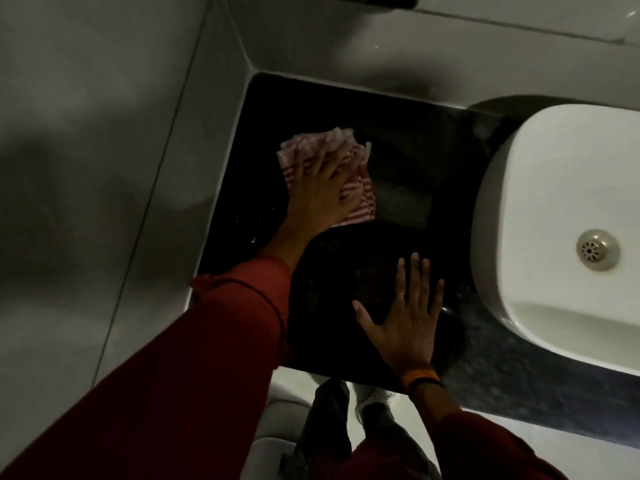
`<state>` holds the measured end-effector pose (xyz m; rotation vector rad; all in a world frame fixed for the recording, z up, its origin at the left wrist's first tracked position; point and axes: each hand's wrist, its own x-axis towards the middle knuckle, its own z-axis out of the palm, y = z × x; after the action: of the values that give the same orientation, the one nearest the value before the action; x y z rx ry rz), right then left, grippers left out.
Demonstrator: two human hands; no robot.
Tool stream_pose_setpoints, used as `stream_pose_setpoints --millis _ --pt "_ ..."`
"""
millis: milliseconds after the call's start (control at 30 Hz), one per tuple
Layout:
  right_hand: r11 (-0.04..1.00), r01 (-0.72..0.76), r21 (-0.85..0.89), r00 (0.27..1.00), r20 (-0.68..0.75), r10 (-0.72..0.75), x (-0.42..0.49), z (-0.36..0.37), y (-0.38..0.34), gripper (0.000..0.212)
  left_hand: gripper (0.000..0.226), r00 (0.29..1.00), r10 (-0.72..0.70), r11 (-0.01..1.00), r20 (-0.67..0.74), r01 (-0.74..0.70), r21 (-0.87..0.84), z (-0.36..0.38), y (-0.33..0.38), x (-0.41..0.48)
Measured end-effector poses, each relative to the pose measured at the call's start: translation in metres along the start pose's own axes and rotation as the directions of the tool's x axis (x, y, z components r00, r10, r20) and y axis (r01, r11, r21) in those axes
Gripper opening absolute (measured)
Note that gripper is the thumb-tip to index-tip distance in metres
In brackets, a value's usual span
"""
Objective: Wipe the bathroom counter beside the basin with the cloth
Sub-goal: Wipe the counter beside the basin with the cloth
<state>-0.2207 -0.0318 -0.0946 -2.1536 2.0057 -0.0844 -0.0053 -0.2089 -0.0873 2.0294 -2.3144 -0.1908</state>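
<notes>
Pressing striped cloth (327,174) flat on dark worktop (398,161), left of basin (540,209): left hand (320,199), fingers spread on top. Right hand (403,318) braces, fingers splayed, empty. Cloth soft, light, bunches easily; hold by palm pressure mid-fold.

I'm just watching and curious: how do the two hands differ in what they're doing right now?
The left hand presses on the striped cloth far back on the counter; the right hand lies bare near the front edge. The right hand wears a ring and a wristband; the left shows neither. Both lie flat, fingers spread, with red sleeves.
</notes>
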Motion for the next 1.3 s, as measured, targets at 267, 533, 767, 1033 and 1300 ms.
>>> stream_pose_setpoints --millis 267,533,767,1033,1300 --pt "1.000 0.015 -0.016 1.000 -0.015 -0.015 0.000 0.001 0.000 0.108 0.070 0.886 -0.451 0.892 -0.103 0.450 -0.035 0.005 -0.028 -0.120" --pt "0.999 0.038 0.023 0.999 -0.019 -0.038 -0.002 0.002 -0.001 0.108 0.075 0.718 -0.695 0.716 -0.034 0.689 -0.113 0.018 -0.002 -0.204" --pt "0.998 0.059 0.031 0.998 -0.036 -0.058 -0.003 0.005 0.002 0.108 0.070 0.530 -0.846 0.533 -0.063 0.831 -0.161 0.027 0.027 -0.235" --pt "0.995 0.071 0.066 0.997 -0.018 -0.070 -0.009 -0.005 -0.004 0.106 0.077 0.327 -0.916 0.196 0.230 0.869 -0.455 -0.009 0.066 -0.228" --pt "0.649 0.744 0.157 0.651 0.051 -0.758 -0.060 0.003 -0.145 0.074 0.064 0.440 -0.897 0.369 -0.042 0.693 -0.619 -0.063 0.025 -0.224"
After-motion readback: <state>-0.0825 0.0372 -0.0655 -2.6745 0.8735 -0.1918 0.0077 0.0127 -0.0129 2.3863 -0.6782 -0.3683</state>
